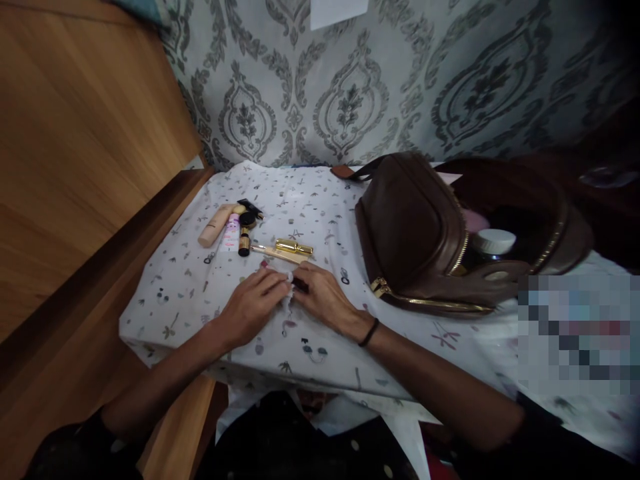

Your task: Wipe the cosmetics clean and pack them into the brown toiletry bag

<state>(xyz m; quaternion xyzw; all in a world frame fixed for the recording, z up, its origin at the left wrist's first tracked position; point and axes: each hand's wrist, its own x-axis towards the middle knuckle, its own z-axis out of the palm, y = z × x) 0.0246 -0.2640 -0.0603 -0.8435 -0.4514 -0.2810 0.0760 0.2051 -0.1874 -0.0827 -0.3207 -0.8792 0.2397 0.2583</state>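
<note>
My left hand [255, 303] and my right hand [323, 293] meet over the printed white cloth, fingers closed around a small whitish crumpled piece [289, 279] between them. A dark bit shows by my right fingertips, too small to name. Just beyond the hands lie a gold tube [294, 247] and a slim pale stick [277, 253]. Left of these are a small black and gold bottle [244, 243], a round black item [247, 219], a pink and white tube [232, 231] and a peach tube [216, 226].
An open brown leather bag [405, 227] stands on the right, with a white-lidded jar [494, 241] inside. Wooden furniture [90, 133] rises at the left. Behind the cloth-covered surface [190, 313] hangs grey patterned fabric [350, 107]. A blurred patch covers the far right.
</note>
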